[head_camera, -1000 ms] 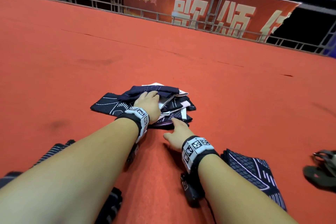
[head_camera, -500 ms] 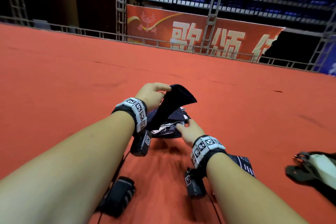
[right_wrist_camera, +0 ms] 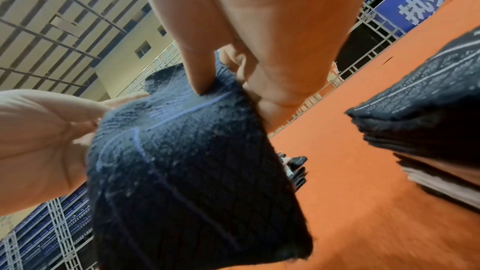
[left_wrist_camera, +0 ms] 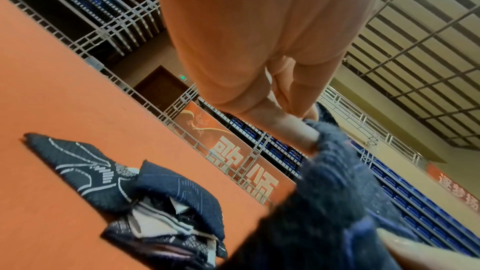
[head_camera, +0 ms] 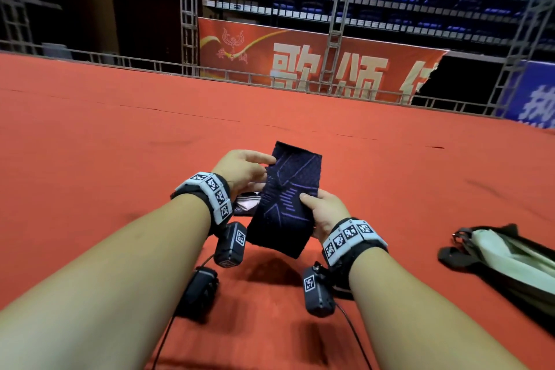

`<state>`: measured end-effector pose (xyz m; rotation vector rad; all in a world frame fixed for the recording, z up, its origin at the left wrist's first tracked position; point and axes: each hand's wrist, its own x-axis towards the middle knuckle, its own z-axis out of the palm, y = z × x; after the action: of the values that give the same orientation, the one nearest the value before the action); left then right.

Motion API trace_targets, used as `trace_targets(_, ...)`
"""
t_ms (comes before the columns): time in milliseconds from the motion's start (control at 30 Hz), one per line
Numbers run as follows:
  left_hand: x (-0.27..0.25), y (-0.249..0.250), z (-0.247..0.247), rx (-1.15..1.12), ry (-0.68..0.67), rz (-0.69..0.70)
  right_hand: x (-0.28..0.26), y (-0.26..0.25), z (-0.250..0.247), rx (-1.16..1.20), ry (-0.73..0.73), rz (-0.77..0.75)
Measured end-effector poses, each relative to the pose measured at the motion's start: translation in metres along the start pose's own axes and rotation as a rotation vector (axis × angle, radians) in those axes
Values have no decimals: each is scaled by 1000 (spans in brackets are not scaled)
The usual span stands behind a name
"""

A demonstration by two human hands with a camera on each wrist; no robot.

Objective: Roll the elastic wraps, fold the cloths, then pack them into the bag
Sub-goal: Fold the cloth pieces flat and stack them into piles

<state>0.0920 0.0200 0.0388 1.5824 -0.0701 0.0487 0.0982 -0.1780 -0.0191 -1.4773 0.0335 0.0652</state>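
Orange-red carpet (head_camera: 120, 135) covers a wide stage floor in the head view, bounded at the far edge by a grey metal railing (head_camera: 150, 64) with a red banner bearing pale characters (head_camera: 315, 66) and rows of blue seats behind it. Above the carpet, both hands hold a dark navy knitted elastic wrap with purple line pattern (head_camera: 288, 195): the left hand (head_camera: 240, 170) pinches its upper left edge between thumb and fingers, and the right hand (head_camera: 322, 210) grips its lower right edge with the thumb on top. A small rolled dark wrap (head_camera: 199, 291) lies on the carpet below the left forearm, and a black and pale green bag (head_camera: 504, 255) lies well apart to the right. From the left wrist, the left hand's fingertips (left_wrist_camera: 298, 132) close on the top edge of the blurred navy wrap (left_wrist_camera: 324, 202), while a loose pile of dark patterned and white cloths (left_wrist_camera: 135, 196) rests on the carpet beneath. From the right wrist, the right hand's thumb (right_wrist_camera: 200, 65) presses into the wrap (right_wrist_camera: 187, 171) with the fingers curled behind it, the left hand (right_wrist_camera: 39, 134) holds the opposite edge, and a stack of folded dark and pale cloths (right_wrist_camera: 428, 130) sits on the carpet to the right.
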Motion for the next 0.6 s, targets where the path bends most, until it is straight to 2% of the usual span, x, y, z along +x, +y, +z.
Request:
trace_targets(100,-1,-13,4,7,54,-3,-6,3,-3,-23,27,0)
trace_targets(167,-1,-30,4,101,33,-61,-10,9,-4,-111,43,92)
trace_targets(233,0,-52,1,368,-32,-142,-9,21,-7,-319,54,195)
trace_targets(333,-3,-70,-6,744,-46,-227,-7,37,-14,-577,7,196)
trace_targets(467,-1,-94,-9,796,-163,-380,-2,57,-11,-740,-138,242)
trace_targets(600,-6,-100,0,915,-238,-425,8,76,-5,-847,-166,253)
